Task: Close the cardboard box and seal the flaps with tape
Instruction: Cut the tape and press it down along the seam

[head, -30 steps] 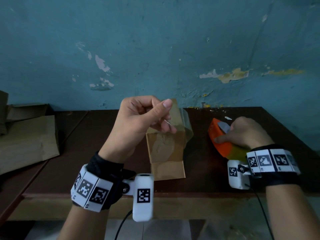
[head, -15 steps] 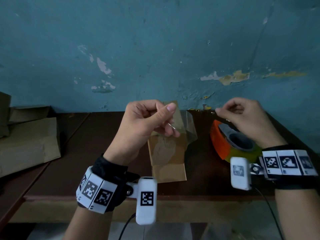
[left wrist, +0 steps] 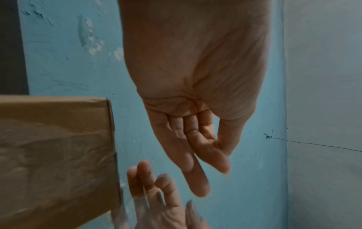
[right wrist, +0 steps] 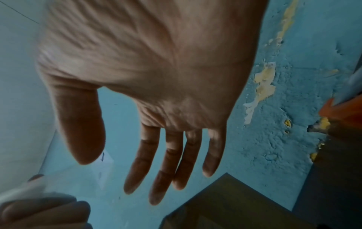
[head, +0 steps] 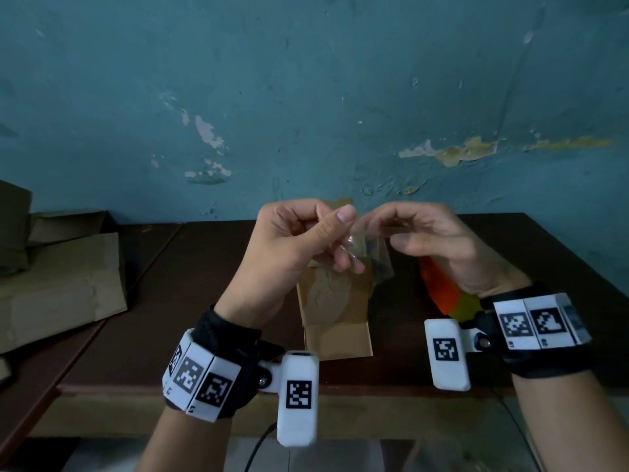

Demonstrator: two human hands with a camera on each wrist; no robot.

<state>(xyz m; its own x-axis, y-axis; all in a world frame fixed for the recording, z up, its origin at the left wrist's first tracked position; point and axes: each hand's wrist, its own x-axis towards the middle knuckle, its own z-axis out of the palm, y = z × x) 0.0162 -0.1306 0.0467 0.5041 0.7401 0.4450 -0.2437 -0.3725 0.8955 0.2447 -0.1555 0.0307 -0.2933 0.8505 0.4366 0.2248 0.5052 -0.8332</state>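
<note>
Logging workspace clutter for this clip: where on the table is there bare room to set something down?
Bare table lies between the flattened cardboard on the left and the small cardboard box in the middle. A thin strip runs along the near edge before the box. Right of the box it is crowded: the tape dispenser sits there, under the right hand.

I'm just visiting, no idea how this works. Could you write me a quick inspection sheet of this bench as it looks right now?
Surface: dark wooden table, against the wall.
Job's things: small box upright, clear tape running up from it; orange tape dispenser beside it.
Clutter: flattened cardboard at the left.
Grippers: left hand pinches the tape; right hand reaches for it, fingers relaxed.
Cables: one under the left wrist camera.
Surroundings: blue wall, paint peeling.
</note>
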